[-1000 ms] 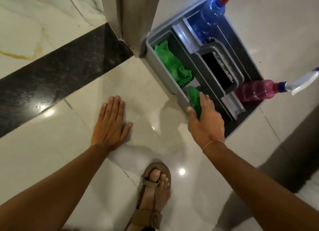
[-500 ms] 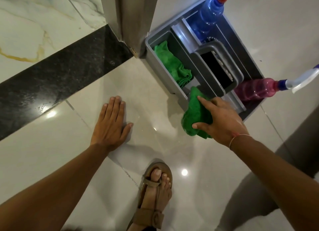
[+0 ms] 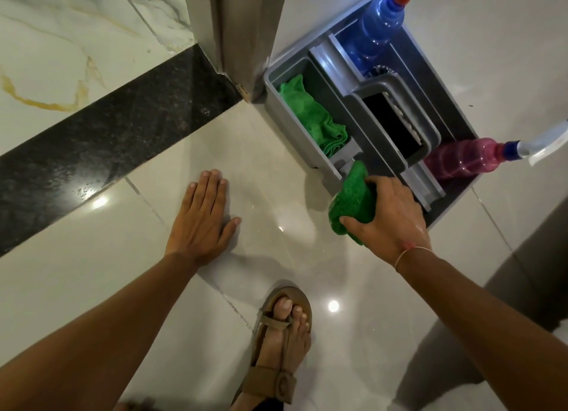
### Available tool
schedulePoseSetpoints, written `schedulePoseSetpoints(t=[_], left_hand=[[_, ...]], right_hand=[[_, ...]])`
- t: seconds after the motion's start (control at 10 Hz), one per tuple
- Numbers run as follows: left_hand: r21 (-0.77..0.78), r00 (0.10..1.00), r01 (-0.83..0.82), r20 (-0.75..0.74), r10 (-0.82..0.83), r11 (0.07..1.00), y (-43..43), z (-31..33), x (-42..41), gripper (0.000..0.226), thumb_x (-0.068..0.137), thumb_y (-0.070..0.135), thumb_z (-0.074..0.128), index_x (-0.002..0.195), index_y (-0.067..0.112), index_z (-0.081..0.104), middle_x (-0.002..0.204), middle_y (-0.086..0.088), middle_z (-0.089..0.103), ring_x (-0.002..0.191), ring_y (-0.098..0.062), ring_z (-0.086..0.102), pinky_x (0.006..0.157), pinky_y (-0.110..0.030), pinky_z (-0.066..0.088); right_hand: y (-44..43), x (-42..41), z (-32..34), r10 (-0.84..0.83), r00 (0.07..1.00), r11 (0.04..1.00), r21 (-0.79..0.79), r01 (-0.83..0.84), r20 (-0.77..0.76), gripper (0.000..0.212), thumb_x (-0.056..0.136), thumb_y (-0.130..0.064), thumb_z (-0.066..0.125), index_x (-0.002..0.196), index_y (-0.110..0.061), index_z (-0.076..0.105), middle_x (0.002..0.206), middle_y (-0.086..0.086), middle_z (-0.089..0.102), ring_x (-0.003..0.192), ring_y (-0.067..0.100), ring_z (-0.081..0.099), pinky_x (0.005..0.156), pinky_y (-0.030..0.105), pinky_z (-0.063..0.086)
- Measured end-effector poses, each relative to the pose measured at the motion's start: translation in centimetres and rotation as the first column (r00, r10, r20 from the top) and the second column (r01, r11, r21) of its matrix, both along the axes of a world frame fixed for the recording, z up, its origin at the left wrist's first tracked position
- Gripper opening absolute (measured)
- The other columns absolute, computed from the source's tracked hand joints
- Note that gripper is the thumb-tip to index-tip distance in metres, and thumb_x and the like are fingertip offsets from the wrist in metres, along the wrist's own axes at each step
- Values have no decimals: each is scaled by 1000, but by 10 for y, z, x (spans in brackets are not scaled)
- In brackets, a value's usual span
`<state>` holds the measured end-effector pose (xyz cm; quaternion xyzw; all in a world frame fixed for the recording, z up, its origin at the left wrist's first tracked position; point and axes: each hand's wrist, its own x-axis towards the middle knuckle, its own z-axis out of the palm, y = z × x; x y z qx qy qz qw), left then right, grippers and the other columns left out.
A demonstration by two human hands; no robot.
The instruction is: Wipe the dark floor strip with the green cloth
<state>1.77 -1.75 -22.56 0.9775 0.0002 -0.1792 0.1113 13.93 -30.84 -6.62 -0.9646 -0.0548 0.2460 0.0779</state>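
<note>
My right hand [image 3: 388, 218] grips a folded green cloth [image 3: 352, 201] just above the near corner of a grey caddy [image 3: 310, 148]. The dark floor strip [image 3: 101, 152] of speckled black stone runs diagonally from the left edge up to the door frame, well left of the cloth. Flat on the pale tile lies my left hand [image 3: 203, 223], fingers spread, between the strip and the caddy. A second green cloth [image 3: 310, 115] rests in the caddy's left compartment.
A door frame [image 3: 242, 32] stands at the strip's far end, beside the caddy. The caddy holds a blue spray bottle [image 3: 376, 26] and a pink spray bottle [image 3: 464, 158]. My sandalled foot [image 3: 281, 343] is on the tile below my hands.
My right hand has lifted the green cloth out of the caddy and drawn it slightly toward me. The left hand has stayed flat on the tile.
</note>
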Motion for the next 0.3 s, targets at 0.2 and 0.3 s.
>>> schedulePoseSetpoints(t=[0.2,0.3], left_hand=[[-16,998,-56,-19,56,998,7,8,-4,82,99,60,9,158,6,-10,169,-16,-10,156,-30,-12,127,-45,-3],[-36,984,-178,1,179,983,20,23,-2,83,100,62,15,158,10,-13,169,-13,-12,155,-26,-15,125,-42,-8]], right_hand=[[2,-3,10,10,1000,1000,20,-10,10,99,64,-71,64,144,-26,29,141,6,46,126,30,45,104,57,42],[18,-3,28,9,998,999,53,-12,68,98,66,-69,67,145,-24,31,145,7,43,132,31,41,109,58,37]])
